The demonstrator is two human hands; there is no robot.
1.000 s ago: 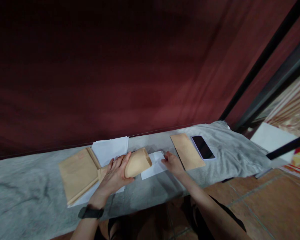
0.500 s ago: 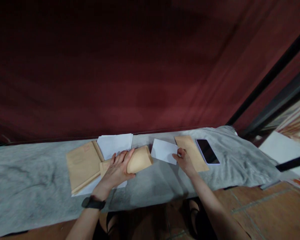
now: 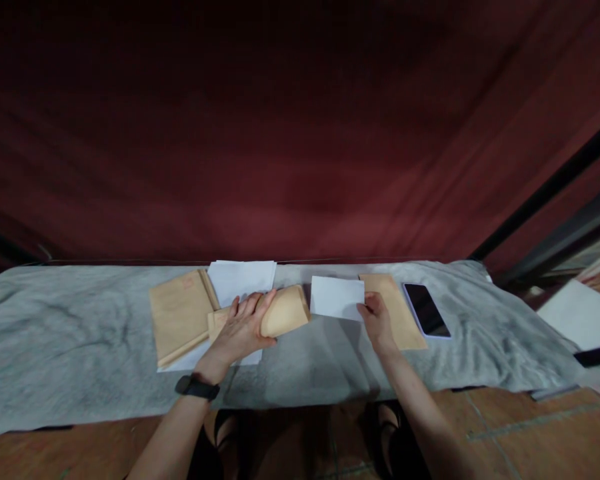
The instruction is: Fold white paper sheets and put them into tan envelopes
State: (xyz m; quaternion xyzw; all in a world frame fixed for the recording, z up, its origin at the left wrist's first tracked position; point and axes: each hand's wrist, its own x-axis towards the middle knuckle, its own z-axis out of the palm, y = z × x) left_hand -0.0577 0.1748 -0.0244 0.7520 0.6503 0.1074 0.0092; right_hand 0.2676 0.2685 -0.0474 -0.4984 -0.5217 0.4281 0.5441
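My left hand (image 3: 246,325) grips a brown paper envelope (image 3: 286,312), whose end bulges toward the right. In my right hand (image 3: 377,317), thumb and fingers pinch the right edge of a folded white paper (image 3: 336,297). The paper's left edge lies close to the envelope's end, apart from it. Beneath and beside my left hand are white sheets (image 3: 243,280) and a stack of brown envelopes (image 3: 180,313). Another brown envelope (image 3: 398,320) lies flat, just right of my right hand.
A phone (image 3: 427,311) with a pale purple case lies right of the flat envelope. Grey cloth (image 3: 305,373) covers the long narrow surface. Behind it hangs a dark red backdrop (image 3: 300,167). Dark bars (image 3: 545,190) and a white board (image 3: 583,313) stand at the right.
My right hand has turned the white paper more level and lifted it slightly. My left hand keeps its hold on the envelope. The whole view has shifted a little.
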